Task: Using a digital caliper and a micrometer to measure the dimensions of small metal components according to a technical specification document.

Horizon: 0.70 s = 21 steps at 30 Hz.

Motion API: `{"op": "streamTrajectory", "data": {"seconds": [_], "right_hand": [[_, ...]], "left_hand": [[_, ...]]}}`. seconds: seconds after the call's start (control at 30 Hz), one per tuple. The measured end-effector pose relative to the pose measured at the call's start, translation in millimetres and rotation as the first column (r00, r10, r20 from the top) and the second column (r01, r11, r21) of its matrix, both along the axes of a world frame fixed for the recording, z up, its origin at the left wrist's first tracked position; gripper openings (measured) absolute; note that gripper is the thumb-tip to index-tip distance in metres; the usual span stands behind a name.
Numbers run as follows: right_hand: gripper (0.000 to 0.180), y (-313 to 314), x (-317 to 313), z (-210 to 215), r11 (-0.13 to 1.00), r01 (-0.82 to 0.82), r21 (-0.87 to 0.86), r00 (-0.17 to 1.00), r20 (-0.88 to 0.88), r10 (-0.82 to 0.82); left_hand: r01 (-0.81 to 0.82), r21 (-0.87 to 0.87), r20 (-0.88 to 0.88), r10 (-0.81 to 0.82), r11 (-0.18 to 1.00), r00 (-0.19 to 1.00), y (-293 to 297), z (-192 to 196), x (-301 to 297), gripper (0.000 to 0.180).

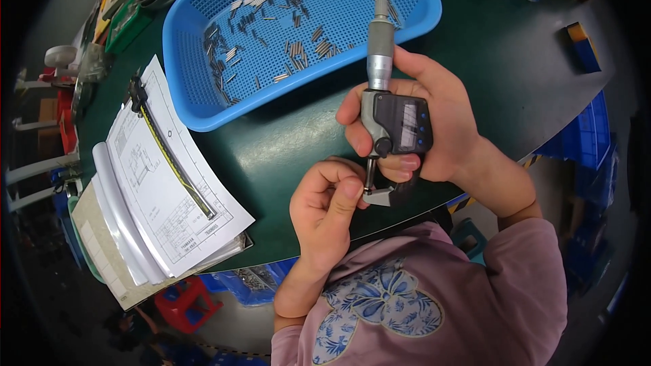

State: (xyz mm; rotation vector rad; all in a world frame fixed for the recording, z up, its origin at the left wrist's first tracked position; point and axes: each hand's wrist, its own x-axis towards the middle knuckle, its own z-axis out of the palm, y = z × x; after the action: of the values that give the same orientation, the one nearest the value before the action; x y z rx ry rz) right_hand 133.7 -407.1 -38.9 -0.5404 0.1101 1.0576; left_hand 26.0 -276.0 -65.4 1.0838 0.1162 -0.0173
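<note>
My right hand (434,122) was wrapped around the digital micrometer (393,115), while my left hand (325,203) pinched a small pin, barely visible, at its anvil just below. A loose pinch could have let it tilt or drop, away from the blue basket (196,108) of pins beyond the grip.

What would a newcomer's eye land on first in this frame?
Probably the digital micrometer, upright at centre in the right hand, while the left hand pinches something too small to make out at its lower jaw. Next, the blue basket of small metal pins behind it on the dark green table, and the clipped stack of drawings at the left.
</note>
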Motion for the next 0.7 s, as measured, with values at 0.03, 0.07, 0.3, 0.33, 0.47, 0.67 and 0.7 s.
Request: {"op": "streamTrajectory", "data": {"seconds": [0.03,0.07,0.3,0.33,0.47,0.67,0.7], "right_hand": [[0.07,-0.3,-0.4,-0.5,1.0,-0.009,-0.009,1.0,0.004,0.009],[0.07,-0.2,-1.0,0.5,1.0,-0.006,-0.007,1.0,0.003,0.006],[0.067,-0.8,-2.6,-1.8,1.0,0.007,-0.014,1.0,0.011,-0.007],[0.066,-0.4,-2.7,-2.2,1.0,0.001,0.001,1.0,-0.006,-0.001],[0.066,-0.5,-3.6,0.7,1.0,0.012,-0.02,1.0,0.021,-0.011],[0.073,-0.4,-5.6,1.6,0.998,0.01,-0.065,0.998,0.066,-0.005],[0.073,-2.0,-5.9,0.2,0.997,0.023,-0.069,0.997,0.071,-0.018]], "left_hand": [[-0.004,0.007,-0.006,0.004,1.0,1.0,-0.1,-0.1,-0.7,0.012],[-0.007,0.014,-0.01,0.007,1.0,1.0,-0.1,0.1,-1.1,0.013],[0.006,0.051,0.002,-0.006,0.999,1.0,1.4,-0.5,-1.5,0.014],[0.011,0.052,0.01,-0.011,0.999,1.0,2.0,-1.0,-1.8,0.014],[0.007,0.037,0.02,-0.008,0.999,1.0,1.3,-0.7,-2.1,0.013],[0.039,-0.116,-0.188,-0.06,0.993,0.98,3.6,6.7,-2.6,0.018],[0.052,-0.12,-0.182,-0.074,0.991,0.98,3.7,5.1,-2.0,0.018]]}}
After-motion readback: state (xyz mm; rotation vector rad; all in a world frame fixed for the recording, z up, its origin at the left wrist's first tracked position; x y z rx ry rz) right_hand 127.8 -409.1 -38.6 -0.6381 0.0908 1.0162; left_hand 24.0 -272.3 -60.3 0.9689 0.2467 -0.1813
